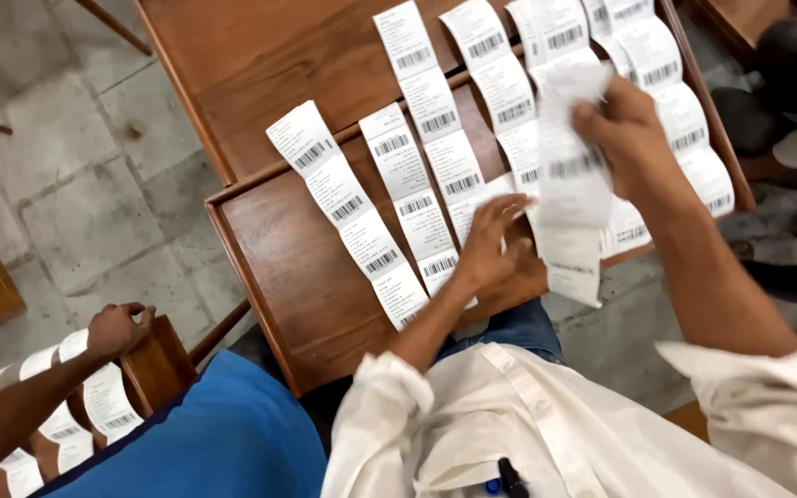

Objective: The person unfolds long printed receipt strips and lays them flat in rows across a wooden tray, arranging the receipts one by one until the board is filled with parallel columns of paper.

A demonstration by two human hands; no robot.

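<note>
At far left I see a co-worker's hand (117, 329) gripping a wooden edge. My left hand (491, 247) lies flat, fingers spread, on white barcode label strips (414, 205) across the brown wooden bench (274, 249). My right hand (627, 138) pinches a hanging white label strip (569, 198).

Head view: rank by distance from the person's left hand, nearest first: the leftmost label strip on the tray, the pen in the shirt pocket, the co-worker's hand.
1. Leftmost label strip, just left of the left hand on the wooden tray.
2. Pen, below, at the bottom edge.
3. Co-worker's hand, far left on another tray.
</note>
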